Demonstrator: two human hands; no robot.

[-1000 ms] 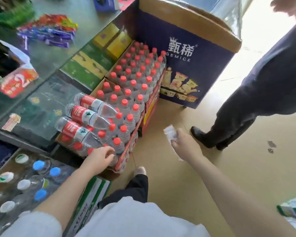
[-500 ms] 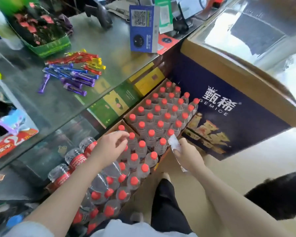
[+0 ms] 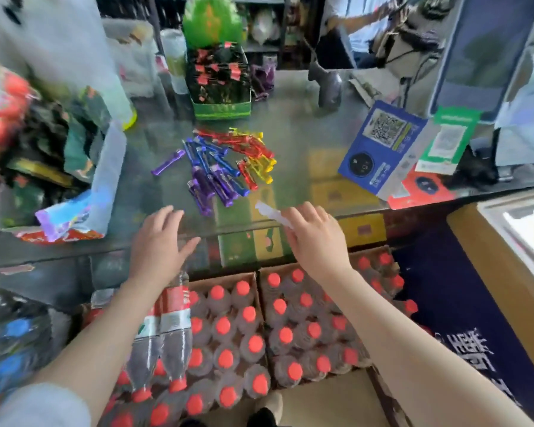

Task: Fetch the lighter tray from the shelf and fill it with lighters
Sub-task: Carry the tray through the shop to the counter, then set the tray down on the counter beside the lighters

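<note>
Left side goods [image 3: 19, 124] were motion-blurred past identifying, white slip [image 3: 273, 214] in right hand [image 3: 316, 238] was partly hidden by its fingers with no readable print, both forearms cut off at bottom edge.

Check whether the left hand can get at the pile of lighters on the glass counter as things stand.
Probably yes. The left hand is open and holds nothing, poised at the counter's near edge. Only bare glass lies between it and the pile of lighters. The right hand, pinching a white slip, sits off to the side.

glass counter [image 3: 290, 143], shelving behind [image 3: 259, 26], daylight
</note>
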